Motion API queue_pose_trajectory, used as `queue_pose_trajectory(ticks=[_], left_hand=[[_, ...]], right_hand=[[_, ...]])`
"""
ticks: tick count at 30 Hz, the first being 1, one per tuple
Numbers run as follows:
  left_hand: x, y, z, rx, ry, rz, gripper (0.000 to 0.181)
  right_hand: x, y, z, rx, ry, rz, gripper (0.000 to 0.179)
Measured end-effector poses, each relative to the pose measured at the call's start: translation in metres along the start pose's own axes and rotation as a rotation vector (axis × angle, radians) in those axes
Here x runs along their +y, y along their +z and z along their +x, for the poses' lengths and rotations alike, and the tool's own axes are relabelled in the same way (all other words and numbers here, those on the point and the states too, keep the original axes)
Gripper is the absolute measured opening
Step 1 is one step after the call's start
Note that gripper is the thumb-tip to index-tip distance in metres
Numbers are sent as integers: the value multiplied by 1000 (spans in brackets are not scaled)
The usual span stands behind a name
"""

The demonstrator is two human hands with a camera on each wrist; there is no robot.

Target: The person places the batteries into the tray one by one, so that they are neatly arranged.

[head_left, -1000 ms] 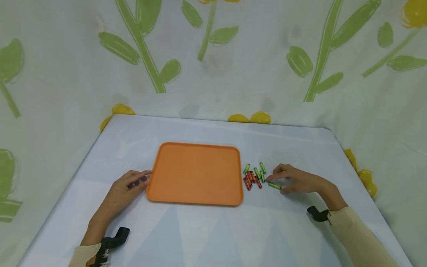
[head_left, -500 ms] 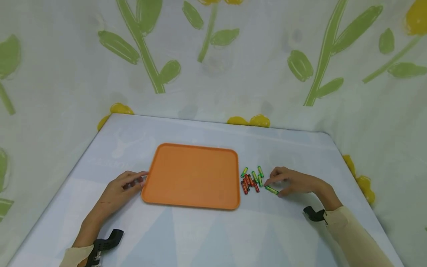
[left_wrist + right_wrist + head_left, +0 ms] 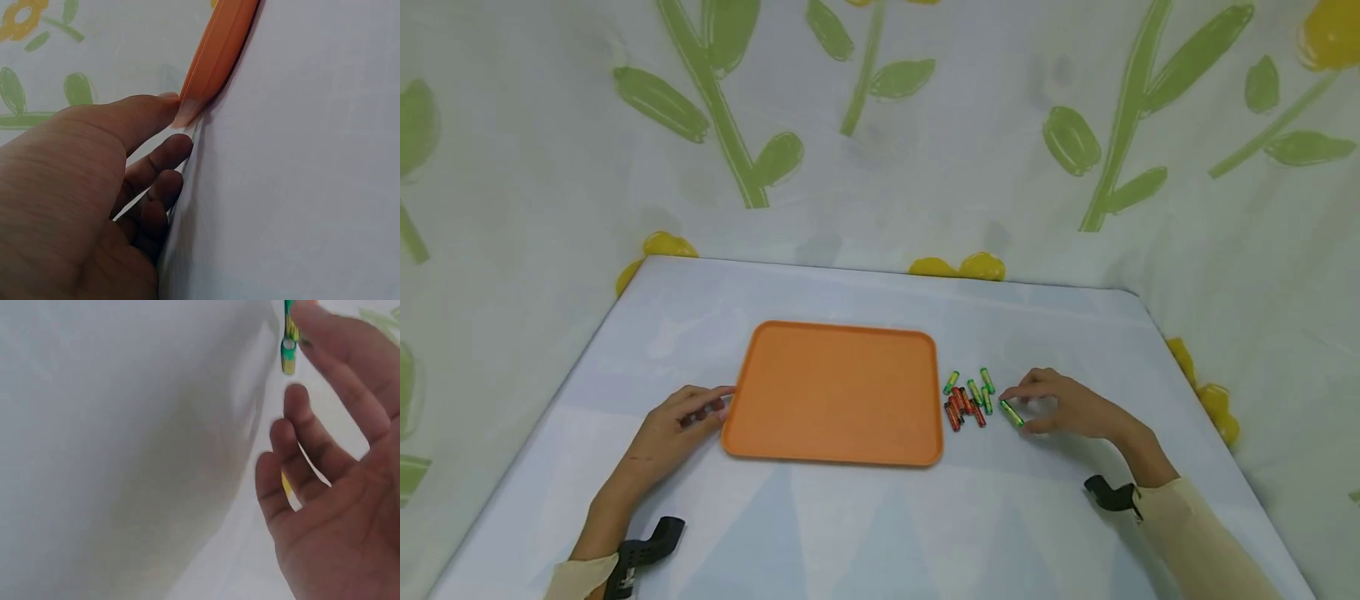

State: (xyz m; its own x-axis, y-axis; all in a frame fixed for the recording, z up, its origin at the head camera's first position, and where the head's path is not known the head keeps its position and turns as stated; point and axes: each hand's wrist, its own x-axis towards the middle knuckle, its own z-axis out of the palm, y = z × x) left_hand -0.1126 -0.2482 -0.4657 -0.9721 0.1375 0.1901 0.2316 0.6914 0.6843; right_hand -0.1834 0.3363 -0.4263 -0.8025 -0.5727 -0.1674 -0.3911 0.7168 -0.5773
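Observation:
My left hand point(image 3: 670, 433) is at the left edge of an orange tray point(image 3: 835, 330), index finger and thumb touching its rim. In the left wrist view the thumb tip lies against the outer side of the tray point(image 3: 215, 56), the lower fingers loosely bent. To the tray's right, my right hand point(image 3: 1067, 407) pinches a green battery point(image 3: 1012, 414) by its ends, between index finger and thumb. The right wrist view has the thumb partly covering the green batteries point(image 3: 288, 362), with the other fingers held apart. Several red batteries point(image 3: 956, 417) and green batteries point(image 3: 974, 392) lie loose between tray and right hand.
A pale table point(image 3: 880, 533) carries everything, its far edge meeting a curtain point(image 3: 955, 183) printed with green leaves and yellow flowers. A black wrist camera mount point(image 3: 655, 542) sits on the left forearm, another mount point(image 3: 1108, 493) on the right.
The green battery at my right fingertips has turned to a steeper slant, and the index finger and thumb have shifted with it. My left hand stays at the tray; the head view has shifted slightly.

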Motion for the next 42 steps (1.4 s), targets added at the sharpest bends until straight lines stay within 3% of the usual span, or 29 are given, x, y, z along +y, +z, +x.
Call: queue_pose_trajectory(ticks=[6, 17, 31, 42], left_hand=[[5, -2, 5, -27, -30, -5, 37], [5, -3, 4, -70, -102, -37, 42], [-1, 4, -4, -45, -84, -28, 40], [4, 2, -8, -26, -74, -47, 38]], right_hand=[[-5, 15, -3, 144, 39, -31, 50], [-33, 40, 8, 265, -14, -24, 50], [-67, 59, 24, 388, -176, 11, 52], [-99, 73, 39, 406, -188, 21, 48]])
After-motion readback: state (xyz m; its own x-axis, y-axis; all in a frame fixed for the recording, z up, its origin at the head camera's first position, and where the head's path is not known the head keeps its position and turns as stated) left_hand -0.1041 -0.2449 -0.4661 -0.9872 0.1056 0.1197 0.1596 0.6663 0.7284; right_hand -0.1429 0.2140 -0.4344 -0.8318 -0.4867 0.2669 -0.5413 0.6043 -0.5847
